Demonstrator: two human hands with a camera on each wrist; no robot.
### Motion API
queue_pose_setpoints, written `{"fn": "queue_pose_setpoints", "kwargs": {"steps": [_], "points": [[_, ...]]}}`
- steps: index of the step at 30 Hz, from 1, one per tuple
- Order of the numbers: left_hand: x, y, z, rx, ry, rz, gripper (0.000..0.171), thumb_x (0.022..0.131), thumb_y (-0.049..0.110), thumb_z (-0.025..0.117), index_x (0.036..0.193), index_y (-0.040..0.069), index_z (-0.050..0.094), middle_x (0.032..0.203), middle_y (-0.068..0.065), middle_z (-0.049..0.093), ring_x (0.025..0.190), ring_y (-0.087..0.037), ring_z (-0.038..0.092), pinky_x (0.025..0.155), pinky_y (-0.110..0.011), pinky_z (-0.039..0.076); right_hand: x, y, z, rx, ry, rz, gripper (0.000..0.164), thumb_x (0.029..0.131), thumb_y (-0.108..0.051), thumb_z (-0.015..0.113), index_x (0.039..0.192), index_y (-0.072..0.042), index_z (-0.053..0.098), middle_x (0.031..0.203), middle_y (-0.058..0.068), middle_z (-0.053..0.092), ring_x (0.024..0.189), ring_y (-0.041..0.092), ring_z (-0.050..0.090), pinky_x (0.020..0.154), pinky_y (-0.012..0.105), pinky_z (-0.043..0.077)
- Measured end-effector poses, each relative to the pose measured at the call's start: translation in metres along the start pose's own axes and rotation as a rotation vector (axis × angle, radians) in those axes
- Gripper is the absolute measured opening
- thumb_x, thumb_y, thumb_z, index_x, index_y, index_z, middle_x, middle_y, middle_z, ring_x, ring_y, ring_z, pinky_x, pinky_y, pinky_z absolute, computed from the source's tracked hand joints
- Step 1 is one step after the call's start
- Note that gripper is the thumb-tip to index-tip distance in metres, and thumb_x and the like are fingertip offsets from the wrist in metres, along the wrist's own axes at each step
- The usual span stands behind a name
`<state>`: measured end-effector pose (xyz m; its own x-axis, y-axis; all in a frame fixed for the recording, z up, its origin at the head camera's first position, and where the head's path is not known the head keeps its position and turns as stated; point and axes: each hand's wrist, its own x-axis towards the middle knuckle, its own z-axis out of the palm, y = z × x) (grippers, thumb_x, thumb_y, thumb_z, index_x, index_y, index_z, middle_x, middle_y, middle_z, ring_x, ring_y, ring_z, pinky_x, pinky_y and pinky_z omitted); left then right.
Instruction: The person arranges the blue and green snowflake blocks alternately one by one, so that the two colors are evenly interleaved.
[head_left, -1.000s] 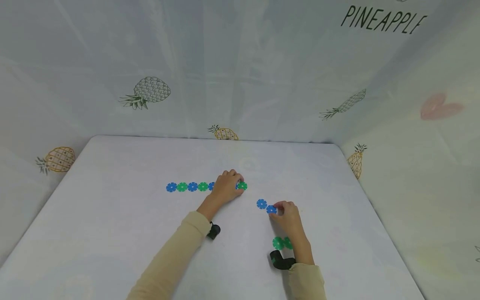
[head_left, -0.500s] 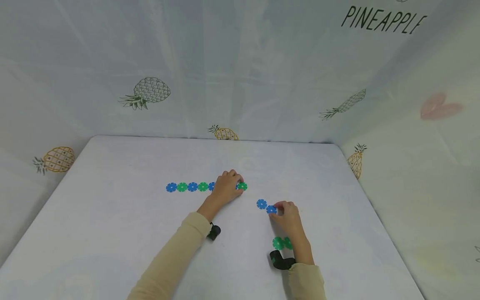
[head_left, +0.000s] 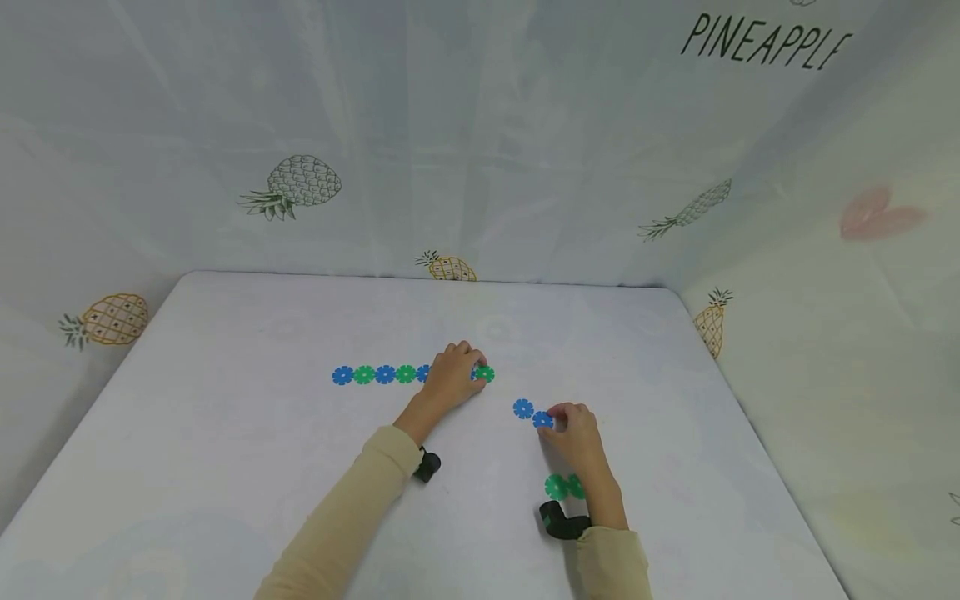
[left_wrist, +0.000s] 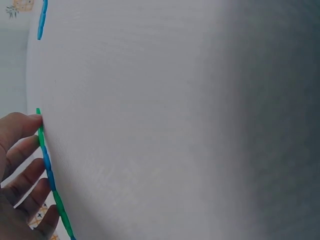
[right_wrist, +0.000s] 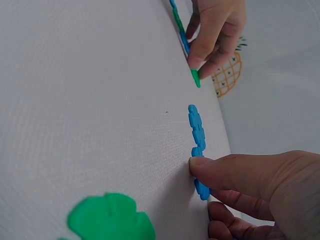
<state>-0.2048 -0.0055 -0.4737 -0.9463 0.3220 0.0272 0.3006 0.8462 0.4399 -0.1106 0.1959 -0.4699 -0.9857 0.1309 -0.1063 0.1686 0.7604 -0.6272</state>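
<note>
Hiding part of the disc row: left hand, green discs apart.

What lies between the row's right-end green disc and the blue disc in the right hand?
In the head view: another blue disc, then bare tabletop up to the green disc.

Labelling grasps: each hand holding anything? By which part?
Right hand: nearest blue disc, by its rim. Left hand: green disc ending the row, by its rim.

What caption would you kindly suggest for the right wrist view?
Right hand pinches a blue disc; left hand holds a green disc.
</note>
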Motion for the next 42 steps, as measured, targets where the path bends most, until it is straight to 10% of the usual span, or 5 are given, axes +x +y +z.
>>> {"fn": "queue_pose_setpoints", "kwargs": {"steps": [42], "points": [[-0.002,-0.002,-0.002,-0.008,0.006,0.042,0.024,0.083,0.024,0.069,0.105,0.013,0.064,0.101,-0.004,0.056,0.100,-0.024,0.051,0.087,-0.041,0.044,0.021,-0.022,-0.014,0.153,-0.021,-0.096,0.018,0.083,-0.007,0.065,0.099,-0.003,0.056,0.086,0.009,0.056,0.084,0.021,0.052,0.073,0.029,0.045]]}}
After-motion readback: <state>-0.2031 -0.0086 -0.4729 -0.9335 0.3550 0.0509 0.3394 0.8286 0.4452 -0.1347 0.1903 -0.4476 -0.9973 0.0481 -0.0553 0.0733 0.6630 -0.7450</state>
